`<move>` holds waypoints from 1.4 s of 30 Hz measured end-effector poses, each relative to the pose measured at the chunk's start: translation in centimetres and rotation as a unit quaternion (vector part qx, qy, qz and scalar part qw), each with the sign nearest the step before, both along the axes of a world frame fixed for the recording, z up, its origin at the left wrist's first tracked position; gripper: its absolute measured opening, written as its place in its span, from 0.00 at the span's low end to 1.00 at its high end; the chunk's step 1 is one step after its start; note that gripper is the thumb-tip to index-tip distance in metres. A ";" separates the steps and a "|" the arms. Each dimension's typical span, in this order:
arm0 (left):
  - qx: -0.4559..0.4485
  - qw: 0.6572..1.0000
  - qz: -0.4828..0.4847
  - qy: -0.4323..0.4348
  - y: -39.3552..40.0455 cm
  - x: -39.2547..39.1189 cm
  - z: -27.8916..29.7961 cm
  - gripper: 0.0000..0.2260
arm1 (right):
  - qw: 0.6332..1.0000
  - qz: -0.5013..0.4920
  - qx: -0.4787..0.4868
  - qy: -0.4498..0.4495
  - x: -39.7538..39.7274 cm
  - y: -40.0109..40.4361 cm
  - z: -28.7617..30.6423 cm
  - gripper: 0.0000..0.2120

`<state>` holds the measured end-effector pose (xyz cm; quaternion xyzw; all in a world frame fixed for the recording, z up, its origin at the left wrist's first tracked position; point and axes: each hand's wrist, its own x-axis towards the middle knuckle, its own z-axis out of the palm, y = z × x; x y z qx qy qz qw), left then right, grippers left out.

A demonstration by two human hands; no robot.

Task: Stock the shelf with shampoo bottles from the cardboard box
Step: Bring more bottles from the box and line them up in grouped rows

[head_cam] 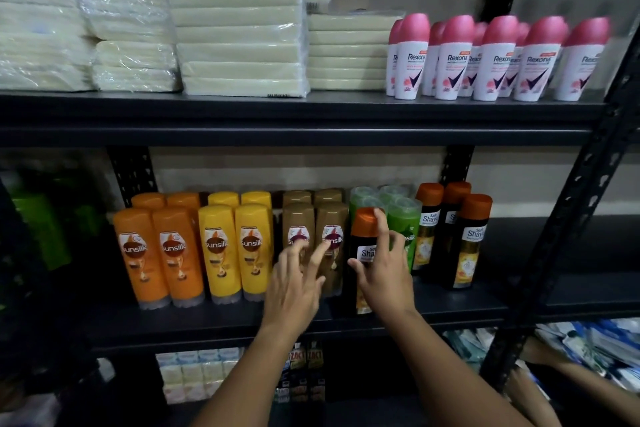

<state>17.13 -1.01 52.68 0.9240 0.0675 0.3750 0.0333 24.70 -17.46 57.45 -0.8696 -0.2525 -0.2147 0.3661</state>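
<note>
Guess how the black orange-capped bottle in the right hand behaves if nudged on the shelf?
The black orange-capped bottle is tall and narrow, so it probably tips rather than slides. Its glossy plastic looks rigid, maybe slick. The right hand holds it at mid-body; the brown Sunsilk bottles alongside would likely stop a leftward fall.

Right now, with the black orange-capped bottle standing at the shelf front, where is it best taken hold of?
Around the mid-body of the black bottle, from the front: it stands upright ahead of the green bottles, brown ones close on its left. The right hand grips it there.
</note>
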 end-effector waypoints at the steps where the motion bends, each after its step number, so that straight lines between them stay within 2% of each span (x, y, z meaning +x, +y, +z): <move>1: -0.017 0.998 -0.026 0.045 -0.5 0.1 -0.4 0.31 | 1.000 0.001 0.003 0.000 0.1 -0.2 0.0 0.51; 3: -0.074 0.982 -0.090 0.152 -1.3 0.5 -1.4 0.24 | 1.000 0.000 0.005 -0.004 0.1 -0.8 0.0 0.51; 5: -0.090 0.958 -0.137 0.234 -1.9 1.0 -2.2 0.20 | 1.000 -0.011 0.004 -0.008 0.2 -1.6 -0.1 0.51; 8: -0.100 0.937 -0.144 0.301 -2.9 2.1 -2.8 0.18 | 1.000 -0.027 0.004 -0.014 0.7 -3.2 0.0 0.51; 16: -0.046 0.930 -0.140 0.337 -6.9 5.9 -1.9 0.14 | 0.997 -0.073 0.013 -0.013 3.2 -7.8 0.0 0.53; 23: -0.010 0.934 -0.126 0.334 -11.0 8.1 -1.5 0.11 | 0.995 -0.095 0.024 0.011 5.8 -10.0 0.2 0.52; 30: 0.012 0.935 -0.096 0.342 -12.2 8.5 -0.5 0.12 | 0.995 -0.094 0.021 0.023 7.2 -10.6 0.3 0.51; 33: -0.027 0.950 -0.086 0.300 -13.2 8.5 1.0 0.15 | 0.996 -0.083 0.022 0.019 7.3 -11.0 0.3 0.50; 36: -0.110 0.975 -0.160 0.111 -15.0 9.3 2.5 0.14 | 0.995 -0.080 0.053 -0.011 7.2 -12.2 0.9 0.40; 39: -0.158 0.967 -0.200 0.004 -17.3 10.5 4.7 0.28 | 0.990 -0.113 0.067 -0.045 8.7 -13.7 2.3 0.30; 42: -0.196 0.968 -0.157 0.022 -19.3 11.8 6.6 0.41 | 0.991 -0.126 0.028 -0.028 10.8 -15.0 3.7 0.28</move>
